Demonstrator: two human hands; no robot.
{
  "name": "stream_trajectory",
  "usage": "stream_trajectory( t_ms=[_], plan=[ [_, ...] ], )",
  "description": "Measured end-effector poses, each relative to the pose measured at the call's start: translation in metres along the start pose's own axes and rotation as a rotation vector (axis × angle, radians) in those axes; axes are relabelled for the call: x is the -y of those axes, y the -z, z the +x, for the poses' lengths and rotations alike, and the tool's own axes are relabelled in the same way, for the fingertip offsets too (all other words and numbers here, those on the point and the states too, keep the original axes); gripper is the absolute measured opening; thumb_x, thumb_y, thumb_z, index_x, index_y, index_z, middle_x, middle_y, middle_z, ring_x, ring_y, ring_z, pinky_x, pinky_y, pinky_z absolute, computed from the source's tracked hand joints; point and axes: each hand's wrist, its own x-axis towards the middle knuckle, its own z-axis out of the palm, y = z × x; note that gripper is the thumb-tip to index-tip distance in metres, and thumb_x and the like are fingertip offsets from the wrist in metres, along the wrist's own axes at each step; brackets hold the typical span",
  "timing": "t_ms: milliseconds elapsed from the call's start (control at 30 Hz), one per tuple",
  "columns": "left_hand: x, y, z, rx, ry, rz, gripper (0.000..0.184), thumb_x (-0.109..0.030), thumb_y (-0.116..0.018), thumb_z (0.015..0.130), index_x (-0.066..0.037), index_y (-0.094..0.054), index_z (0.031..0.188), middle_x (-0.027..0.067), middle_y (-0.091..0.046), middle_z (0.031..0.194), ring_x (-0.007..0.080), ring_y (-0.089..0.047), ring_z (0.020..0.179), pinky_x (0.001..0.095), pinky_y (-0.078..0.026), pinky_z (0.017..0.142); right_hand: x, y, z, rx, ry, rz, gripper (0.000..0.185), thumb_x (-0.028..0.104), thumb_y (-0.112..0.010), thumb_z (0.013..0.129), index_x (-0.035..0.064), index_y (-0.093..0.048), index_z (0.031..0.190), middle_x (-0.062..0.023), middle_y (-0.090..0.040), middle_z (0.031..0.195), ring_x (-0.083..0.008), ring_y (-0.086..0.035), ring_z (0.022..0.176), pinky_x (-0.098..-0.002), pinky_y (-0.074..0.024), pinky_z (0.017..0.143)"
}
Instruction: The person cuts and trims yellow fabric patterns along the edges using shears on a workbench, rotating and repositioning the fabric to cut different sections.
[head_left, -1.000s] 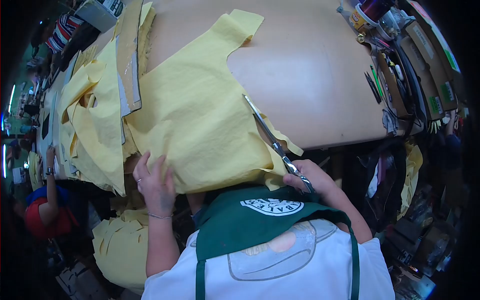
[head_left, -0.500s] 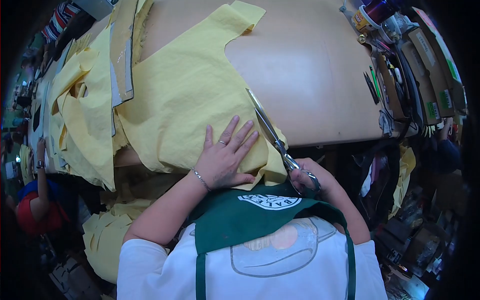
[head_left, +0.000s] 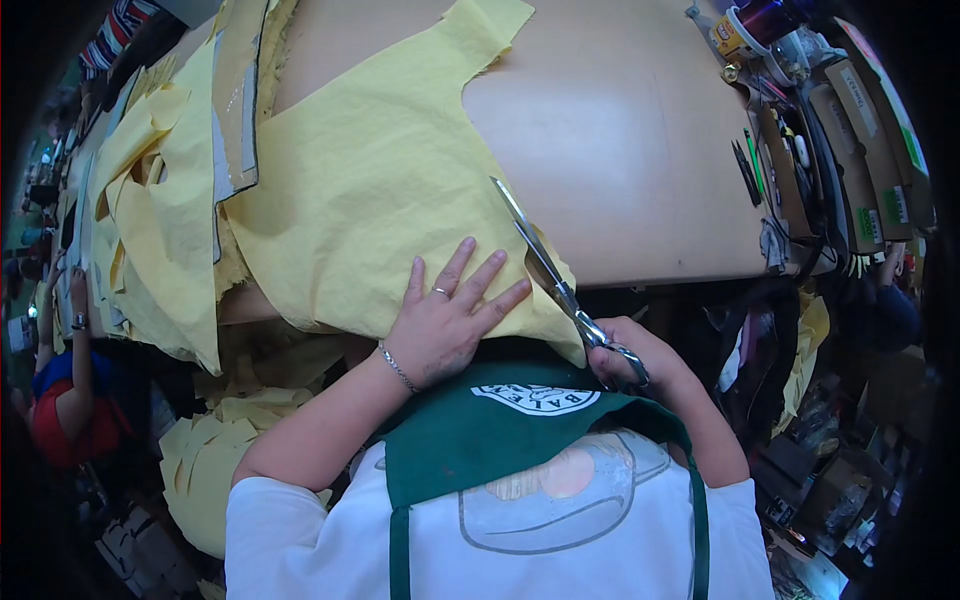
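A large piece of yellow fabric [head_left: 380,180] lies across the table and hangs over its near edge. My left hand [head_left: 447,320] rests flat on the fabric near that edge, fingers spread, with a ring and a bracelet on it. My right hand [head_left: 640,352] is wrapped round the handles of large metal scissors [head_left: 552,275]. The scissors point up and to the left at the fabric's right edge. One blade lies over the cloth with its tip on or above it; the lower blade is partly hidden by the fabric.
More yellow fabric [head_left: 150,220] is heaped at the left beside a cardboard strip [head_left: 238,110]. Cut yellow pieces [head_left: 225,470] sit below the table. Pens [head_left: 748,170], boxes [head_left: 855,150] and a tub [head_left: 735,38] line the right side. Another person in red [head_left: 70,410] is at far left.
The folded fabric flap by the scissors now lies flatter and hangs down. My left hand has shifted slightly on the cloth, and the scissors have moved slightly right.
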Motion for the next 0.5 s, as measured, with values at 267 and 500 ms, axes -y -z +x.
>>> stream_trajectory(
  t_ms=[267,500],
  plan=[
    [-0.010,0.001,-0.001,-0.005,0.031,-0.085,0.054,-0.008,-0.047,0.074,-0.029,-0.040,0.123,0.0062,-0.023,0.138,0.0332,-0.017,0.128,0.0666,-0.021,0.088,-0.002,0.004,-0.005,0.016,0.001,-0.032,0.071,0.071,-0.060,0.055,0.0027,-0.052,0.073,-0.0017,-0.049,0.059,-0.0109,-0.048,0.055,-0.0238,-0.0383,0.049],
    [-0.015,-0.002,-0.005,0.018,0.011,-0.091,0.054,-0.008,-0.047,0.074,-0.029,-0.040,0.123,0.0064,-0.022,0.138,0.0341,-0.016,0.128,0.0682,-0.021,0.086,-0.001,0.002,-0.002,0.038,0.051,0.061,0.065,0.066,-0.062,0.058,0.0042,-0.050,0.071,-0.0009,-0.049,0.059,-0.0093,-0.047,0.054,-0.0229,-0.0376,0.049]
  ],
)
